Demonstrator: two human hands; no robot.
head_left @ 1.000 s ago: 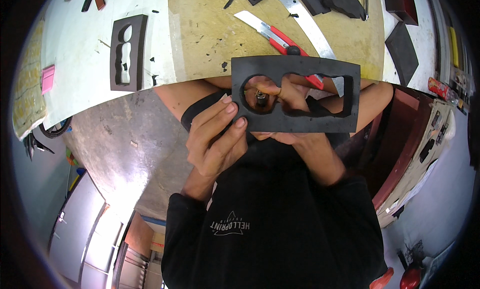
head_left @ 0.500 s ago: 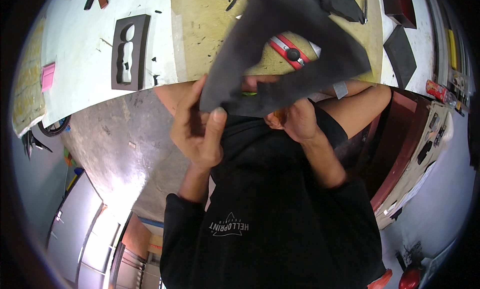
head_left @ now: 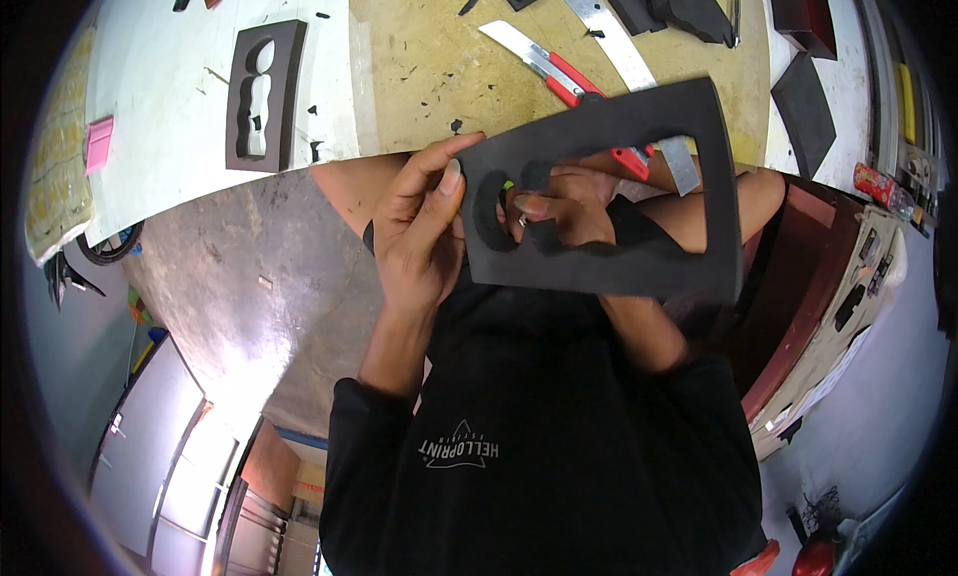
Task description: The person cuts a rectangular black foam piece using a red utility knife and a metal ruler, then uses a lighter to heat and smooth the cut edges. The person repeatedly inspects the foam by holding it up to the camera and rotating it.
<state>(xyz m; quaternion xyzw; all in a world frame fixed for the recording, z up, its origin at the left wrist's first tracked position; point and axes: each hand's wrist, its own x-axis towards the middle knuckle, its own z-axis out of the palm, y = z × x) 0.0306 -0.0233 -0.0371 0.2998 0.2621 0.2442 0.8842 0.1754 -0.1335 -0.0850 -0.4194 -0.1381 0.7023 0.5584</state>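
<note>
My left hand pinches the narrow end of a black foam insert, thumb in front and fingers behind. The insert is raised over my lap, its broad face turned up; a round opening at one end joins a long, wavy-edged cutout. Through that cutout my right hand shows behind the foam, its fingers curled near a small tab at the inner edge. What they grip is too small to make out. A red utility knife with its blade out lies beyond, partly covered by the foam.
A steel ruler lies across the yellowish cutting mat and sticks out past the table edge. A second foam insert lies on the white tabletop at left. Black foam pieces are at the back; a dark foam sheet lies right.
The foam insert has swung down from a steep tilt toward me, its broad face now showing. My right hand has moved from its lower edge to behind the cutout. The knife and ruler are uncovered.
</note>
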